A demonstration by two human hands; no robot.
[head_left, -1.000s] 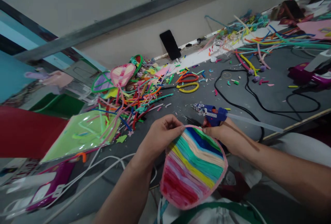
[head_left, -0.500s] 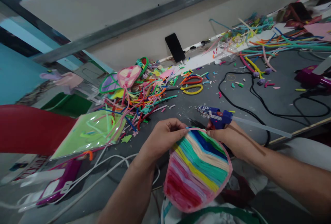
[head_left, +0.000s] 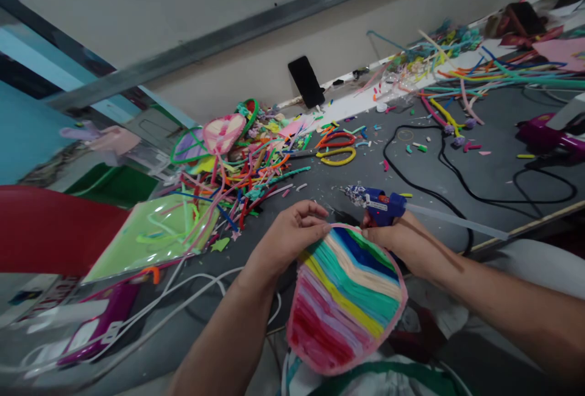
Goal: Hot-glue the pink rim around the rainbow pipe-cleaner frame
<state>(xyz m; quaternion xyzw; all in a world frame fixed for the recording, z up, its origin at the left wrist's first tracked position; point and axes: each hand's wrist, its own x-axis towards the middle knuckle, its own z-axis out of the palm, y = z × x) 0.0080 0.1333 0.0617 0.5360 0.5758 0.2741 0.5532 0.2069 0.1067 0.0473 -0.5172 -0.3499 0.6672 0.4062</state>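
Note:
A flat rounded piece striped with pipe cleaners [head_left: 347,298] hangs over my lap, its rim edged in pink. My left hand [head_left: 292,231] pinches its upper left edge between thumb and fingers. My right hand [head_left: 402,240] is closed around the handle of a blue glue gun [head_left: 384,204], with the thumb against the piece's upper right edge. The gun's nozzle is wrapped in crumpled foil and points left over the table. A long clear glue stick [head_left: 457,220] sticks out of its back.
Scissors [head_left: 338,155] lie beside a heap of pipe cleaners [head_left: 247,170]. A phone [head_left: 306,82] leans against the wall. Purple glue guns rest at the left [head_left: 98,323] and right [head_left: 546,134]. A black cable [head_left: 415,186] crosses the table, and a green plastic packet [head_left: 155,237] lies left.
The whole view has shifted slightly. Both hands keep their hold on the striped piece and the glue gun; my left fingers have lifted and spread a little.

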